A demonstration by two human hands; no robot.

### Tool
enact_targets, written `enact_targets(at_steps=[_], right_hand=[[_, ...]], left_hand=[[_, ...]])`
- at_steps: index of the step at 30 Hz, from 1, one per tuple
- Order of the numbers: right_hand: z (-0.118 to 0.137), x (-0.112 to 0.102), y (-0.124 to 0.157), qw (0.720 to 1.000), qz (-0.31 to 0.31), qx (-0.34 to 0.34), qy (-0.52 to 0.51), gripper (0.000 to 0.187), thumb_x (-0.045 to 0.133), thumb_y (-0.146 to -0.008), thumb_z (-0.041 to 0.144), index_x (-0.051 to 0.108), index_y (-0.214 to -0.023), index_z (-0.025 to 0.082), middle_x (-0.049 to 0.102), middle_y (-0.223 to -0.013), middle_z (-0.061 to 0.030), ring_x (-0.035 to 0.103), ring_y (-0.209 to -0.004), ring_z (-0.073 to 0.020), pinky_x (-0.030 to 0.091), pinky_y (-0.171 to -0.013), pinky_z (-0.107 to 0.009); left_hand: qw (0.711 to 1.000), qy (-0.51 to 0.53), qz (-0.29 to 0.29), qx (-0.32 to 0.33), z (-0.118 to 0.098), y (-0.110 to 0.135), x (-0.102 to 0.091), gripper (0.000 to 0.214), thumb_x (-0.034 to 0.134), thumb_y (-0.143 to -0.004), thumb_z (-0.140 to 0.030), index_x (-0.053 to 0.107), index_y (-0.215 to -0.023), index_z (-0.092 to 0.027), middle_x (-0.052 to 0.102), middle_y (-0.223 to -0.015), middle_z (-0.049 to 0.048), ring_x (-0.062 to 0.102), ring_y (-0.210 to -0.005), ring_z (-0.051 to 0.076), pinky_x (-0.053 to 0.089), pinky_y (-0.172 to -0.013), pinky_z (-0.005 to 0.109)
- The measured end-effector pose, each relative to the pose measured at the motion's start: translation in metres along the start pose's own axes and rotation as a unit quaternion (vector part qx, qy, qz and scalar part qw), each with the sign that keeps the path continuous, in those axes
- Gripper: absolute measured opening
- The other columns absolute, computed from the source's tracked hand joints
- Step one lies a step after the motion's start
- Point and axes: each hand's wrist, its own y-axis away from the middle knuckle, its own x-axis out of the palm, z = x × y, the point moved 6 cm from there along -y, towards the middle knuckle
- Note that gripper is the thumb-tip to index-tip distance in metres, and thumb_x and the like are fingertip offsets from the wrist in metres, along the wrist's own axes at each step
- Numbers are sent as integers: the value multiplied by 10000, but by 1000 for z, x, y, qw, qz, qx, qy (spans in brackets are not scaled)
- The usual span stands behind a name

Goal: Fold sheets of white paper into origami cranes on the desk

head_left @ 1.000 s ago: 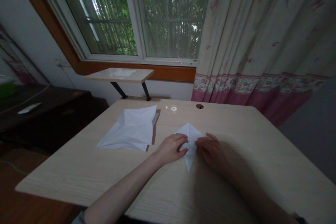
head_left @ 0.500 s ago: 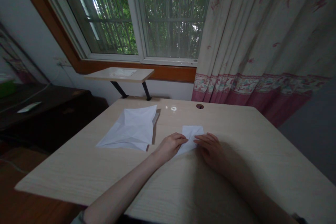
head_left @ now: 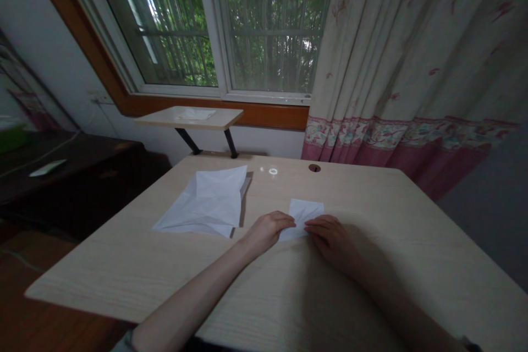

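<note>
A small folded sheet of white paper (head_left: 306,209) lies on the desk with creases running across its middle. My left hand (head_left: 272,229) grips its left edge, fingers pressed together. On the right edge, my right hand (head_left: 328,234) pinches the paper with its fingertips, the thumb partly hidden below. The two sets of fingertips are a short gap apart, and the lower part of the paper shows between them. Left of my hands lie larger creased white paper sheets (head_left: 212,198), stacked unevenly and touched by neither hand.
The light wood desk (head_left: 231,280) carries a raised shelf (head_left: 231,116) at its back left, with something white and thin on it. A round cable hole (head_left: 314,168) sits near the back edge. A patterned curtain (head_left: 371,66) hangs behind, beside a window (head_left: 268,27).
The small paper has turned slightly and its top edge shifted a little right. My right hand's fingers have come down and closed nearer together on it; my left hand barely moved.
</note>
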Motion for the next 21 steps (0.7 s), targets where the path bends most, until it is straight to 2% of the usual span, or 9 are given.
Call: enact_targets(at_steps=[4,8,13,17,21], right_hand=[[0,-2,0,1000,-8,6,-16,227,515,-924,166,685,-1061,229,732,-1031,-62,662,-974,-221,533,-903,-421],[1,-4,-3,1000,10,26,-11,187,511,-932,181,672,-1008,240,723,-985,-48,664,-914,-208,537,-873,-396],[-1,-5,-4,999,10,50,12,138,512,-923,187,642,-934,232,698,-940,-48,648,-883,-213,525,-854,-399],[-3,-3,-3,997,12,62,38,116,514,-916,194,623,-887,221,687,-906,-53,642,-864,-221,521,-840,-400],[-2,-1,-4,997,26,62,49,134,503,-923,196,622,-867,223,689,-897,-55,647,-840,-215,522,-811,-383]], left_hand=[[1000,24,0,5,-3,-1,-1,578,368,-717,90,698,-1099,-193,716,-1149,40,640,-1098,153,506,-992,323],[999,47,13,20,-8,-1,-1,586,361,-714,90,686,-1110,-194,711,-1154,32,636,-1105,146,501,-995,310],[998,51,23,14,-12,-2,-1,486,376,-791,66,675,-1074,-191,712,-1134,34,638,-1099,153,501,-989,311],[999,34,13,-39,-14,-3,-4,291,441,-940,-102,632,-1142,-189,708,-1118,65,665,-1040,175,526,-937,317],[998,18,16,-54,-19,-3,-3,306,537,-956,-265,574,-1251,-195,686,-1193,80,649,-1095,204,512,-975,348]])
